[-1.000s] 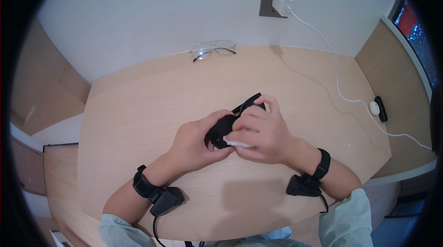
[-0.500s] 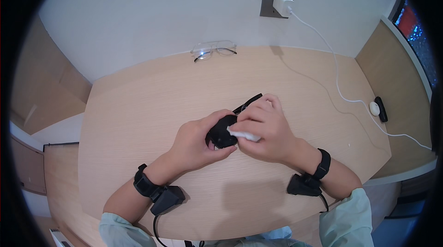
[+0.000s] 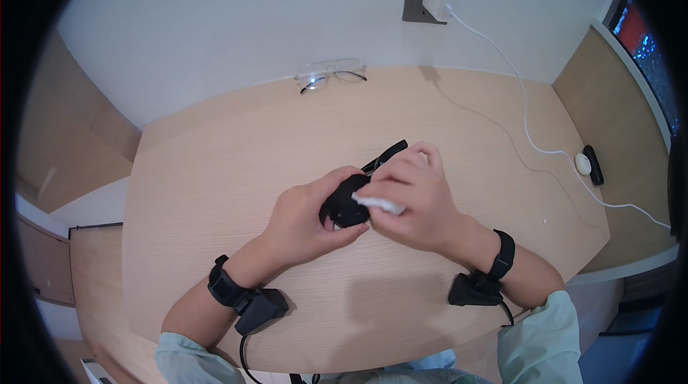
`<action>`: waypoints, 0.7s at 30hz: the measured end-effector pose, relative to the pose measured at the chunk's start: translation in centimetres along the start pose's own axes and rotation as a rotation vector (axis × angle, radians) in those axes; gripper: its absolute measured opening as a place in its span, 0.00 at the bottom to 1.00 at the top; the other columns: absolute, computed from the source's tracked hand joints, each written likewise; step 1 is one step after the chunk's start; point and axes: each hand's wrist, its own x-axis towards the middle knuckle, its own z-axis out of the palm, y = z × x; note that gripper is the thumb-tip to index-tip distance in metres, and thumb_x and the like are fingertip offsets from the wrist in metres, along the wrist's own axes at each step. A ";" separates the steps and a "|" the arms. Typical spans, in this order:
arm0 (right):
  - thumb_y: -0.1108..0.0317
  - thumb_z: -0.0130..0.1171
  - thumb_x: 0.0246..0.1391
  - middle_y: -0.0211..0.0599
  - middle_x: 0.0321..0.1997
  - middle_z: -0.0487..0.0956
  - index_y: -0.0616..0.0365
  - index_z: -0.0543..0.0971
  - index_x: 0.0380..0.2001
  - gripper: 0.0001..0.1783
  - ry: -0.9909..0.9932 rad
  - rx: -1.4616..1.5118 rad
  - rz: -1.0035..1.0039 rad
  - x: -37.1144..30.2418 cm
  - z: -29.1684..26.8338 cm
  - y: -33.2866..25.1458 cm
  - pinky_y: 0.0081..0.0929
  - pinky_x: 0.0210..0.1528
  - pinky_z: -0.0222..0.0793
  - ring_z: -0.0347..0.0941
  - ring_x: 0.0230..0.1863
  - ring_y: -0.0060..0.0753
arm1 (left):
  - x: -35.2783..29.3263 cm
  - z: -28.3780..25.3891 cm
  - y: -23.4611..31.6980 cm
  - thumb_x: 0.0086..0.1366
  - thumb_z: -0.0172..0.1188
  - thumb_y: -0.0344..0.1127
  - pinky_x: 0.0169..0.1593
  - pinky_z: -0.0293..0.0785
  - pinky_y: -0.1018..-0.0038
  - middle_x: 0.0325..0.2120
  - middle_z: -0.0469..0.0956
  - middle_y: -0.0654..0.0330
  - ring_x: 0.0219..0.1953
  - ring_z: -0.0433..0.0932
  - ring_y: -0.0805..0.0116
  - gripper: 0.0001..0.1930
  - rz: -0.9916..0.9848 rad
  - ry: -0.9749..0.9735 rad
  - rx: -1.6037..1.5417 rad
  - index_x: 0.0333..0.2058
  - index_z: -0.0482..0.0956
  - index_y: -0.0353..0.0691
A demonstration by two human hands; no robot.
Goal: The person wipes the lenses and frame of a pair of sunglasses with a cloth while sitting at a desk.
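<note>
My left hand wraps its fingers and thumb round the side of a small black rounded object, held just over the table; its exact kind cannot be made out. In my right hand is a folded white tissue or cloth, pinched so that its tip rests on or right at the black object's upper face. A slim black bar sticks out beyond my right fingers. Whether it joins the black object is hidden behind the hand.
Clear-framed eyeglasses lie at the table's back edge. From a white charger in the wall socket, a white cable runs down the right side, past a round white piece and a black stick-shaped item. Black wrist straps carry corded devices.
Both hands stay in nearly the same place with the black object and the white tissue. The tissue and right fingers have shifted very slightly; the whole view has moved a little.
</note>
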 end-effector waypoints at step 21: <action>0.71 0.70 0.45 0.24 0.36 0.77 0.46 0.85 0.33 0.09 -0.144 0.131 -0.151 -0.2 0.3 -0.2 0.44 0.59 0.61 0.75 0.44 0.30 | -0.2 0.1 0.0 0.52 0.75 0.37 0.31 0.76 0.75 0.27 0.82 0.61 0.22 0.79 0.70 0.33 -0.026 0.027 -0.030 0.59 0.77 0.46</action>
